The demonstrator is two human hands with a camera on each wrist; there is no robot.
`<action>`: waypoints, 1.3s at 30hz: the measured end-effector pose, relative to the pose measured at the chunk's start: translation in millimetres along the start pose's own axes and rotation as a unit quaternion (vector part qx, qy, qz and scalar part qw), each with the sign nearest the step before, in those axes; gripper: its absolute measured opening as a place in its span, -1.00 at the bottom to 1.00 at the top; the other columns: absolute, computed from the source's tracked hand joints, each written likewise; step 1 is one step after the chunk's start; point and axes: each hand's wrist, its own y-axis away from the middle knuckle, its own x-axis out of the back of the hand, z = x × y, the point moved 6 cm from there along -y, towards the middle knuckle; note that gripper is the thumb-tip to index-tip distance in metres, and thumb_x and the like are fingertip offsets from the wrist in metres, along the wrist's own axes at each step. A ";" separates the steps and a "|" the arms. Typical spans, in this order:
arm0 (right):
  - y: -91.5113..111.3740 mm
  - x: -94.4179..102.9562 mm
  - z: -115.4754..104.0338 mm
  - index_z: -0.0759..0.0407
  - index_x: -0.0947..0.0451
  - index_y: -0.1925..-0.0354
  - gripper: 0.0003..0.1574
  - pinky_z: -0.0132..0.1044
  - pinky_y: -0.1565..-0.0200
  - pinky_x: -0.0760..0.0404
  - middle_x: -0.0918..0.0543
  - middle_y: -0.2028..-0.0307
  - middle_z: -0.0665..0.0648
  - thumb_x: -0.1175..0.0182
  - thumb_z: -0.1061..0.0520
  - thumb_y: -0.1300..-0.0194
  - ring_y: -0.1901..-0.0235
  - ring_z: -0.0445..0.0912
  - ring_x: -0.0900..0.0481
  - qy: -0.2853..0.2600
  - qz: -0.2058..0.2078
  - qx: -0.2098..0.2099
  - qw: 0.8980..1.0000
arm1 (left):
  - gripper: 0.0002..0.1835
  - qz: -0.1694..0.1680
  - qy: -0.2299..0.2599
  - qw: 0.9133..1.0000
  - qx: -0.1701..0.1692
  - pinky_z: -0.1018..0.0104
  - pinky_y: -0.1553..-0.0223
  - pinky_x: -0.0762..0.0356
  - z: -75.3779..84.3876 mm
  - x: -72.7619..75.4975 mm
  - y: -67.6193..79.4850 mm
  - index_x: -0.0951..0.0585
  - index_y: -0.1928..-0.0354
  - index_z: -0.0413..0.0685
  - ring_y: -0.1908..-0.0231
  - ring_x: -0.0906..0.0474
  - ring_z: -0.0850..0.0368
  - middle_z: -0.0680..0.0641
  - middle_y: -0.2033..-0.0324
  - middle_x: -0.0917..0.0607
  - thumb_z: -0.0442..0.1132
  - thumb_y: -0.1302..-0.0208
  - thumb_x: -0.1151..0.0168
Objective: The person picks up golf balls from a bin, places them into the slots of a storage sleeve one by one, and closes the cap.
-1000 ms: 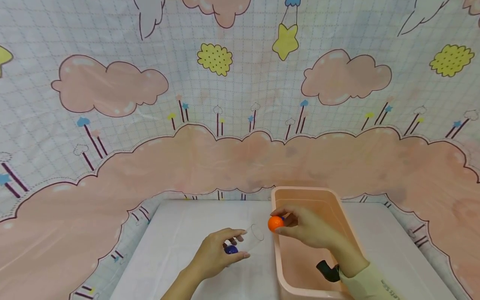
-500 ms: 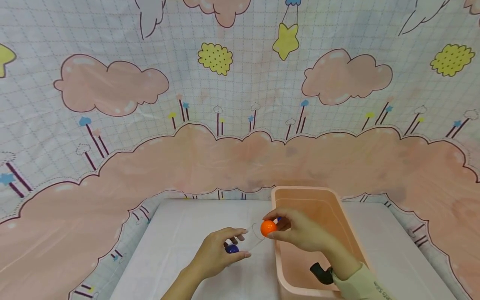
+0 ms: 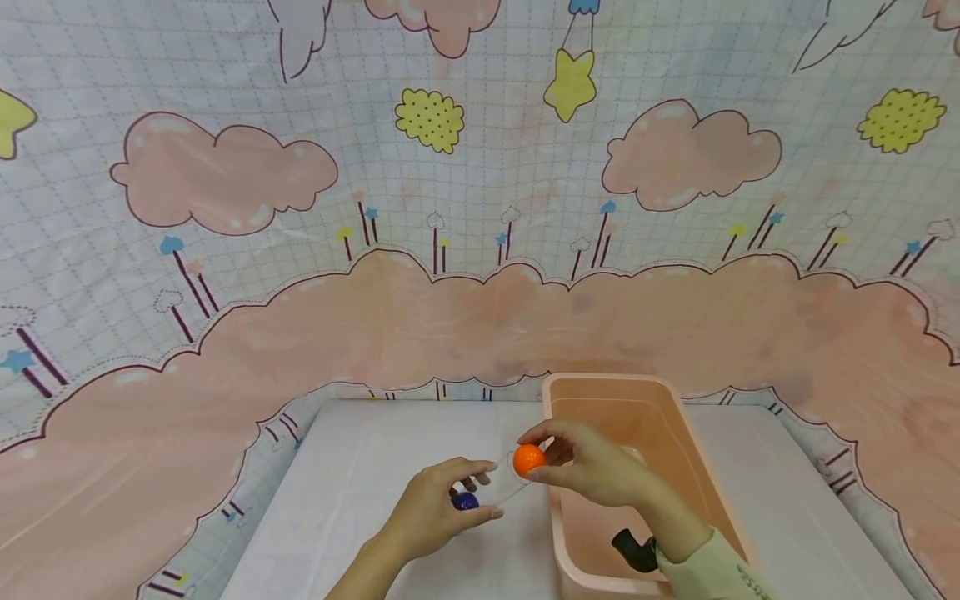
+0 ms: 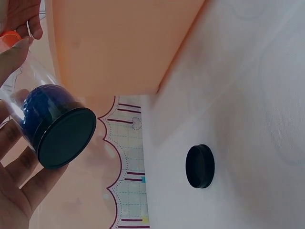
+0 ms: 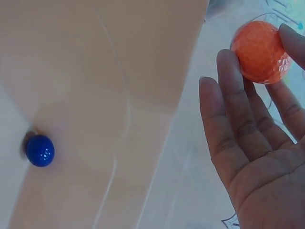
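My left hand [image 3: 427, 510] grips a clear plastic tube [image 3: 512, 493], tilted with its rim up to the right. A dark blue ball [image 4: 47, 104] sits at the bottom of the tube, just above the black end cap [image 4: 66, 138]. My right hand [image 3: 592, 467] pinches an orange golf ball [image 5: 261, 51] between thumb and fingertips. In the head view this orange ball [image 3: 528, 460] is at the tube's mouth; whether it is inside the rim cannot be told.
A peach plastic bin [image 3: 557, 533] stands under and beside my right hand. Inside it lies a shiny blue ball [image 5: 40, 150]. A loose black cap [image 4: 200, 166] rests on the white table [image 3: 360, 450]. A black device [image 3: 634, 550] is at my right wrist.
My right hand has moved left with the orange golf ball, from over the bin's edge to the tube's mouth. The left hand and tube have stayed nearly still.
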 end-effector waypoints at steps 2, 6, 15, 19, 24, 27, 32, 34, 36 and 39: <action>-0.3 -1.1 0.0 -0.01 -0.62 -0.17 -0.58 -0.30 0.00 -0.70 -0.68 -0.06 -0.01 -0.40 0.02 -0.38 0.10 -0.10 -0.67 -0.003 -0.001 -0.004 1.000 | -0.38 -0.001 0.000 1.000 0.001 0.44 0.17 -0.67 -0.3 -0.4 0.5 -0.68 -0.21 0.32 0.18 -0.65 0.30 0.32 0.16 -0.71 0.32 -0.14 -0.46; 0.0 -3.0 -0.2 -0.01 -0.62 -0.17 -0.57 -0.35 0.01 -0.69 -0.66 -0.07 0.00 -0.40 0.02 -0.37 0.10 -0.08 -0.66 -0.006 -0.002 -0.008 1.000 | -0.38 0.000 -0.004 1.000 -0.001 0.44 0.18 -0.66 -0.7 -0.8 0.9 -0.68 -0.22 0.33 0.18 -0.64 0.33 0.32 0.16 -0.71 0.33 -0.14 -0.46; 0.8 -7.3 -1.0 -0.04 -0.63 -0.15 -0.58 -0.38 0.02 -0.68 -0.65 -0.06 0.00 -0.42 0.02 -0.36 0.11 -0.08 -0.65 -0.002 -0.002 -0.009 1.000 | -0.37 0.001 -0.009 1.000 -0.003 0.45 0.18 -0.66 -0.3 -1.2 2.1 -0.68 -0.22 0.33 0.18 -0.63 0.35 0.33 0.17 -0.71 0.34 -0.13 -0.45; 0.7 -8.4 -2.3 -0.03 -0.62 -0.15 -0.58 -0.38 0.00 -0.67 -0.65 -0.06 0.01 -0.41 0.02 -0.36 0.11 -0.08 -0.66 -0.001 -0.004 -0.005 1.000 | -0.39 0.000 -0.011 1.000 -0.002 0.45 0.17 -0.66 0.2 -1.6 2.2 -0.67 -0.22 0.33 0.19 -0.63 0.36 0.33 0.16 -0.71 0.29 -0.14 -0.48; 0.9 -9.6 -3.1 0.01 -0.62 -0.16 -0.58 -0.38 0.00 -0.67 -0.66 -0.06 0.07 -0.40 0.02 -0.37 0.12 -0.09 -0.66 0.001 -0.007 0.004 1.000 | -0.39 0.001 -0.014 1.000 -0.002 0.45 0.17 -0.66 0.1 -2.0 2.2 -0.67 -0.22 0.35 0.18 -0.64 0.33 0.32 0.16 -0.71 0.30 -0.14 -0.47; 0.9 -10.2 -2.9 0.01 -0.63 -0.16 -0.57 -0.37 0.00 -0.67 -0.66 -0.06 0.07 -0.41 0.02 -0.37 0.12 -0.11 -0.66 0.002 -0.008 0.005 1.000 | -0.38 0.000 -0.015 1.000 -0.002 0.45 0.16 -0.66 -0.6 -2.3 2.5 -0.67 -0.22 0.35 0.17 -0.66 0.29 0.33 0.16 -0.71 0.33 -0.14 -0.46; 0.6 -10.8 -3.4 0.00 -0.63 -0.16 -0.57 -0.37 0.00 -0.67 -0.66 -0.07 0.06 -0.41 0.01 -0.36 0.12 -0.13 -0.66 0.007 -0.005 0.005 1.000 | -0.38 -0.001 -0.012 1.000 -0.003 0.45 0.16 -0.66 -1.3 -2.4 2.8 -0.67 -0.23 0.34 0.16 -0.68 0.22 0.32 0.16 -0.71 0.33 -0.14 -0.45; 0.4 -11.1 -3.6 0.00 -0.63 -0.16 -0.57 -0.37 0.00 -0.67 -0.66 -0.07 0.06 -0.42 0.01 -0.36 0.12 -0.13 -0.66 0.009 -0.003 0.005 1.000 | -0.38 -0.001 -0.013 1.000 -0.002 0.46 0.16 -0.66 -1.3 -2.2 2.6 -0.67 -0.23 0.34 0.17 -0.67 0.24 0.33 0.16 -0.71 0.33 -0.14 -0.45; 0.0 -11.7 -3.3 0.01 -0.63 -0.15 -0.57 -0.36 -0.01 -0.67 -0.66 -0.07 0.06 -0.42 0.02 -0.36 0.11 -0.12 -0.65 0.011 -0.003 0.008 1.000 | -0.38 -0.001 -0.015 1.000 -0.002 0.46 0.17 -0.66 -1.4 -1.9 2.1 -0.67 -0.22 0.34 0.17 -0.65 0.30 0.33 0.16 -0.71 0.34 -0.14 -0.45; -0.9 -12.7 -2.6 0.00 -0.63 -0.15 -0.57 -0.36 -0.01 -0.67 -0.65 -0.06 0.05 -0.42 0.02 -0.35 0.11 -0.12 -0.64 0.016 -0.003 0.010 1.000 | -0.38 0.000 -0.019 1.000 -0.002 0.45 0.17 -0.66 -1.5 -1.7 1.6 -0.68 -0.22 0.34 0.18 -0.62 0.38 0.34 0.16 -0.71 0.35 -0.14 -0.45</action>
